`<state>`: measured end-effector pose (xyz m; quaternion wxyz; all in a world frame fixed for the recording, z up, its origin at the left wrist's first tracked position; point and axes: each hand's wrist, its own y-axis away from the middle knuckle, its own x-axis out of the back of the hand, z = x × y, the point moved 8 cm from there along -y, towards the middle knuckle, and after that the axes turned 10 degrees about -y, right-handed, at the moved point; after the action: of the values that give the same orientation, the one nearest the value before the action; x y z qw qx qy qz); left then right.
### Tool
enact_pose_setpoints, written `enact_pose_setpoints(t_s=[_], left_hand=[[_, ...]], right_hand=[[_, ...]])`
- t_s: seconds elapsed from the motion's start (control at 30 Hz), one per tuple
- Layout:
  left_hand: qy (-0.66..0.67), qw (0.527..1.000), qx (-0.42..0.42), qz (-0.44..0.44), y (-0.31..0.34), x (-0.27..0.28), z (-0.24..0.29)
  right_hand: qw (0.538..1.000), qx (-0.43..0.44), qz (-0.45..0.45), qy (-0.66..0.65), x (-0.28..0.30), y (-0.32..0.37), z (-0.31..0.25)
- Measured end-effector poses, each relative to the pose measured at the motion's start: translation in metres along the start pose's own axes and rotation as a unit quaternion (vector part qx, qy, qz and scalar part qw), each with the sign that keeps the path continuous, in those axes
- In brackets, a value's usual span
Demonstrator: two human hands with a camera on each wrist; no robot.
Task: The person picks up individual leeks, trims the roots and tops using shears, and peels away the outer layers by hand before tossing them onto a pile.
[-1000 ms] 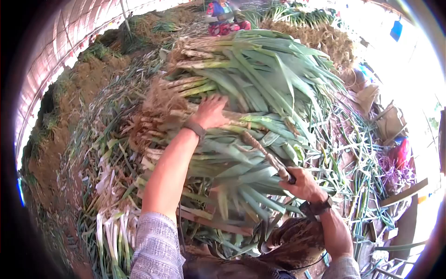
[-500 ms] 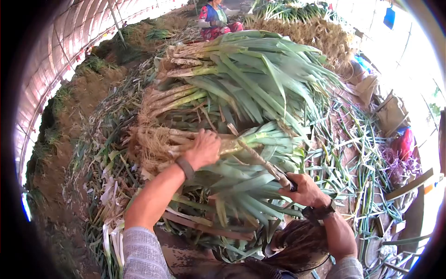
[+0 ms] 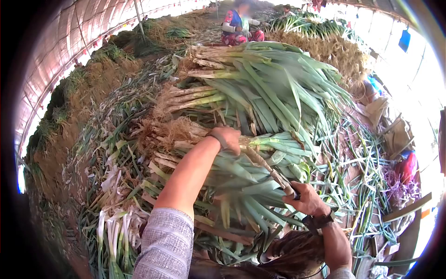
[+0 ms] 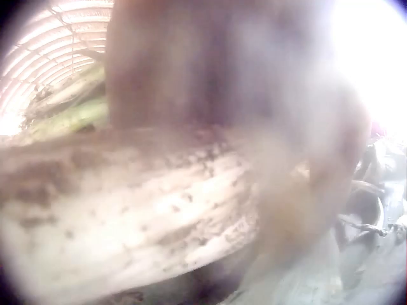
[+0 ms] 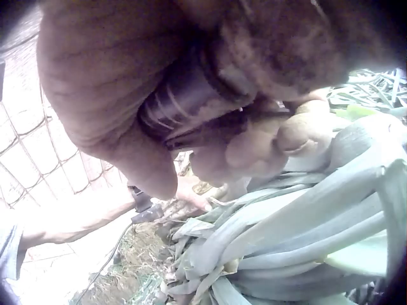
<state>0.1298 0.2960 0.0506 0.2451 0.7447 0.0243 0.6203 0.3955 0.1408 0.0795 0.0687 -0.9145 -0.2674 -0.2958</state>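
Observation:
Leeks with brown roots and long green leaves lie in a large heap (image 3: 278,93). Across the pale stalks at its middle, my left hand (image 3: 228,139) grips leeks; the fingertips are hidden from above. The left wrist view has a dirt-specked white stalk (image 4: 140,216) close up, with the blurred left hand (image 4: 235,76) around its far end. My right hand (image 3: 306,199) holds a tool with a dark handle (image 5: 184,95), its fingers curled round it in the right wrist view. The tool's long brownish shaft (image 3: 267,167) points up-left over the leaves, towards the left hand.
Trimmed white-stemmed leeks (image 3: 114,232) lie at lower left, amid scattered leaf scraps (image 3: 111,125). A person (image 3: 241,25) sits beyond the heap. More leeks (image 3: 320,42) stand behind. At right are purple strands (image 3: 395,181) and a wooden strip (image 3: 409,207).
Since half a second ago, my left hand has shifted slightly away from me over the stalks, and rooted ends beside it have moved too. The right hand keeps its hold; the head view has shifted.

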Motion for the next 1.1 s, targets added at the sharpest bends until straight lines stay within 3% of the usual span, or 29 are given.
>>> enact_pose_setpoints(t_s=[0.03,0.17,0.23,0.3,0.37,0.5,0.53,0.6,0.7,0.83,0.87,1.0,1.03,1.1], left_hand=[[0.025,0.999,0.012,0.038,-0.001,0.001,-0.001],[0.06,0.997,0.025,0.032,0.003,-0.012,-0.001],[-0.004,0.999,-0.005,0.043,0.014,-0.014,0.01],[0.02,0.998,-0.024,0.051,0.022,-0.032,0.011],[0.006,0.985,-0.043,0.165,0.055,-0.033,0.021],[-0.022,0.949,-0.055,0.308,0.129,-0.065,0.036],[-0.023,0.951,-0.057,0.304,0.142,-0.074,0.037],[-0.004,0.921,-0.079,0.381,0.18,-0.077,0.043],[0.02,0.917,-0.106,0.383,0.207,-0.097,0.039],[-0.104,0.921,-0.116,0.358,0.208,-0.133,0.008],[-0.132,0.915,-0.108,0.365,0.204,-0.137,-0.002],[-0.151,0.908,-0.099,0.377,0.191,-0.127,-0.037],[-0.169,0.909,-0.065,0.375,0.19,-0.12,-0.046],[-0.183,0.911,-0.03,0.368,0.196,-0.119,-0.052]], right_hand=[[1.0,0.0,0.0,0.002,0.0,-0.002,-0.002],[1.0,0.02,0.017,-0.009,-0.001,-0.008,-0.001],[1.0,0.011,0.016,-0.007,0.0,-0.006,0.002],[0.999,0.006,0.028,-0.034,0.005,0.002,-0.005],[0.999,-0.026,0.019,-0.033,0.004,0.008,0.0],[0.999,0.043,0.007,-0.015,0.003,0.019,0.0],[0.999,0.04,0.007,-0.02,0.002,0.024,-0.011],[0.998,-0.003,-0.028,-0.055,-0.003,0.031,-0.036],[0.987,0.063,-0.119,-0.091,-0.023,0.043,-0.051],[0.97,0.069,-0.184,-0.144,-0.031,0.051,-0.048],[0.976,0.085,-0.146,-0.137,-0.022,0.053,-0.053],[0.991,-0.028,-0.109,-0.073,-0.018,0.047,-0.016],[0.986,0.018,-0.107,-0.123,-0.03,0.045,0.006],[0.99,0.01,-0.136,0.028,-0.037,0.052,-0.017]])
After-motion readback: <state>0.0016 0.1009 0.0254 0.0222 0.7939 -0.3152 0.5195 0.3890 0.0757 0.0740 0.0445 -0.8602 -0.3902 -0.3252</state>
